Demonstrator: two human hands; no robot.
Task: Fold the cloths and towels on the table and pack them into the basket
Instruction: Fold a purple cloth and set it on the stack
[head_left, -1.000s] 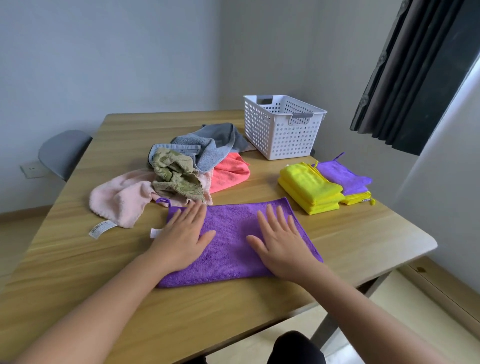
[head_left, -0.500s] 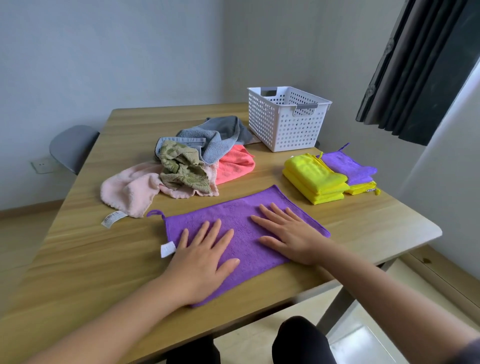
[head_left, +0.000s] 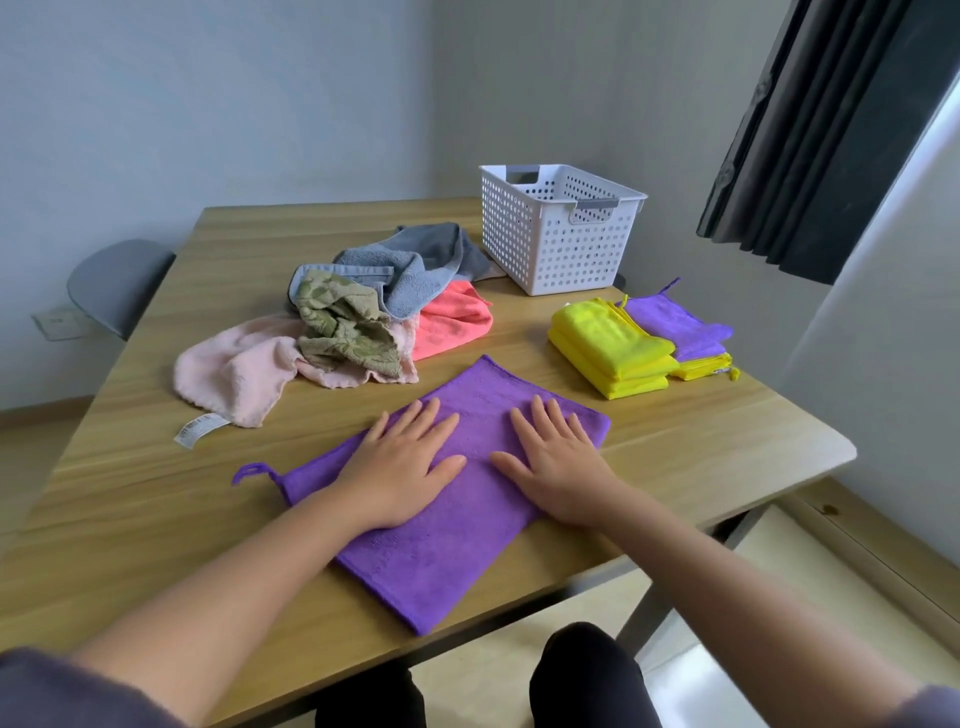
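The left hand (head_left: 400, 467) lies flat, fingers spread, on the purple cloth (head_left: 457, 551), the right hand (head_left: 556, 462) flat beside it, at the near edge of the table (head_left: 701, 457); I'd sweep both outward to the corners, pressing out wrinkles before folding

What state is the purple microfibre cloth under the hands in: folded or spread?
Spread: the purple microfibre cloth lies flat, its corners out, no fold showing.
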